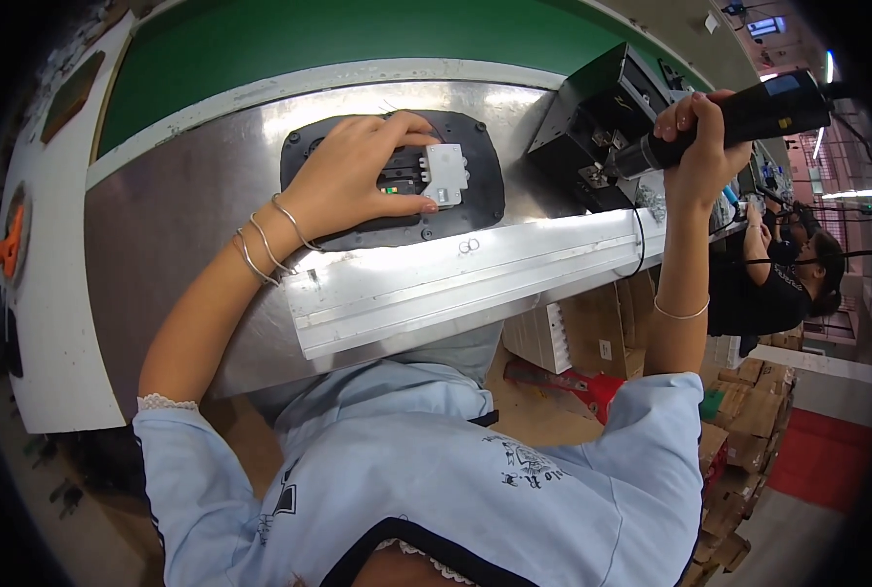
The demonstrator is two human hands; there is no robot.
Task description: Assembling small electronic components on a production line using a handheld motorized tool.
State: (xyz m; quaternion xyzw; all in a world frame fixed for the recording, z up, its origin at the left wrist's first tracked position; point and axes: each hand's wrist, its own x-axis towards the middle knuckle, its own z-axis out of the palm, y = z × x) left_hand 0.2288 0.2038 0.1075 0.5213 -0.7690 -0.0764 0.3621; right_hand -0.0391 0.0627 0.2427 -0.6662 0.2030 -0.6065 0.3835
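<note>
My left hand (357, 174) reaches over a black rounded plastic housing (480, 186) that lies on the metal worktop. Its thumb and fingers are closed on the sides of a small light-grey plastic block (446, 174) resting at the housing's middle. Small coloured bits and black ribs show between that thumb and the fingers. My right hand (702, 147) is wrapped round a black electric screwdriver (773, 106), tilted down to the left. The driver's clear-sleeved tip (633, 158) meets the metal front of a black screw feeder box (592, 117); whether a screw sits on it, I cannot tell.
A long aluminium rail (465, 279) runs along the worktop's near edge. Behind is a green belt surface (357, 39). An orange tool (7, 245) lies far left. Cardboard boxes (607, 328) stand below on the right, and another person (778, 274) sits farther right.
</note>
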